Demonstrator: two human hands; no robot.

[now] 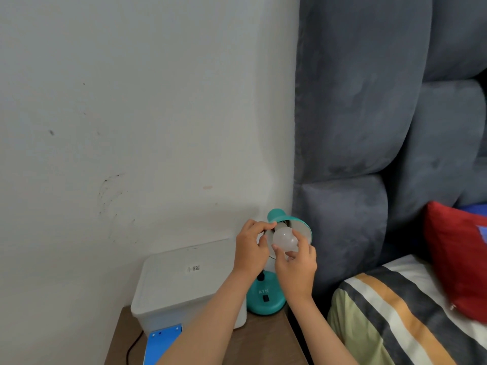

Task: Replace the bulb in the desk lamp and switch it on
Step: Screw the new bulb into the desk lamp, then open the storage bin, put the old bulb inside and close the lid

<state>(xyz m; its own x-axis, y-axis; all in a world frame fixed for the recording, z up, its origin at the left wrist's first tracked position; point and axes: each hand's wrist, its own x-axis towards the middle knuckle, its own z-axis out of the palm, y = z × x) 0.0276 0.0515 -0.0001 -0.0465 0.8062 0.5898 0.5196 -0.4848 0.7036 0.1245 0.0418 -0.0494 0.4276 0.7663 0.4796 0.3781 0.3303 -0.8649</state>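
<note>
A teal desk lamp stands on a brown bedside table, its round base bearing a black rocker switch. The teal shade is tipped toward me, showing its white inside. A frosted white bulb sits at the mouth of the shade, its base pointing into it. My right hand grips the bulb from below with fingertips around the globe. My left hand pinches the shade's left rim. The socket is hidden behind the bulb.
A white plastic storage box with a blue latch fills the table's left side, touching the lamp base. A black cord runs down the table front. A grey padded headboard and a bed with striped bedding and a red pillow lie to the right.
</note>
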